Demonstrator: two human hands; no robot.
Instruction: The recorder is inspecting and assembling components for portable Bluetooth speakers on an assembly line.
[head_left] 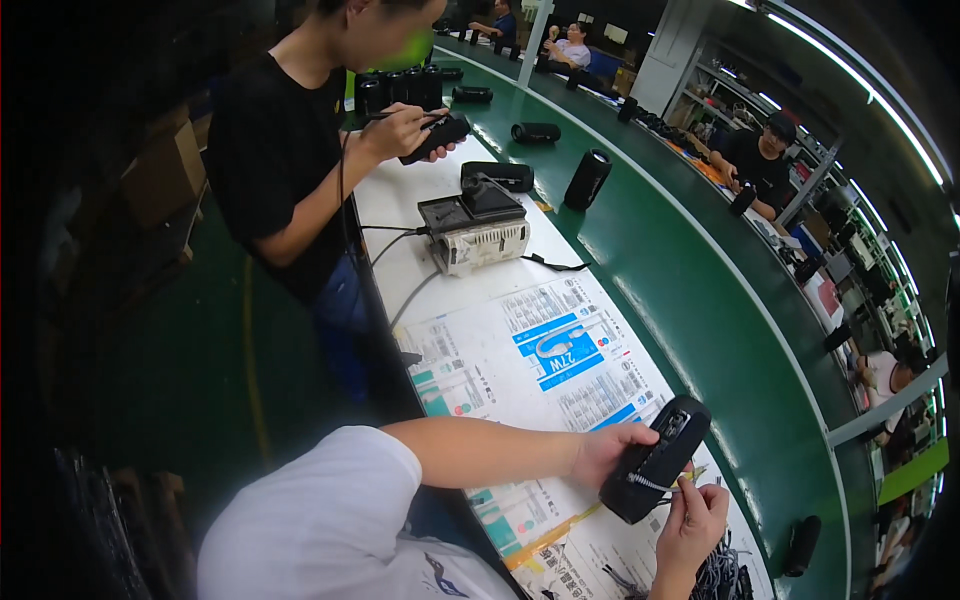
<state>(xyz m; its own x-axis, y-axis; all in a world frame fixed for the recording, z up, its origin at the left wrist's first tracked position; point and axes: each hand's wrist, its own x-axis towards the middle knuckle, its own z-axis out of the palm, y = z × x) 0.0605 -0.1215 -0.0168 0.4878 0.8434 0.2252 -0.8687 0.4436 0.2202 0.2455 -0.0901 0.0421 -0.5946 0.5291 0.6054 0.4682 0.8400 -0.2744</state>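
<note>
My left hand (608, 450) is closed around a black cylindrical portable speaker (640, 478), tilted above the near end of the workbench. An oval recessed panel shows on the speaker's upper side. With bent fingers, my right hand (692, 520) pinches a thin pale grey cord (650, 484) that runs across the speaker's lower end. Where the cord joins the speaker is too small to tell. Below my right hand lies a heap of dark cords (725, 578).
Flattened printed cardboard (480, 345) covers the bench. A white-and-black device (482, 240) with cables stands farther along. Beside the bench runs a green conveyor (690, 300) carrying black speakers (587, 180). At the far left, a co-worker (290, 150) works on another speaker.
</note>
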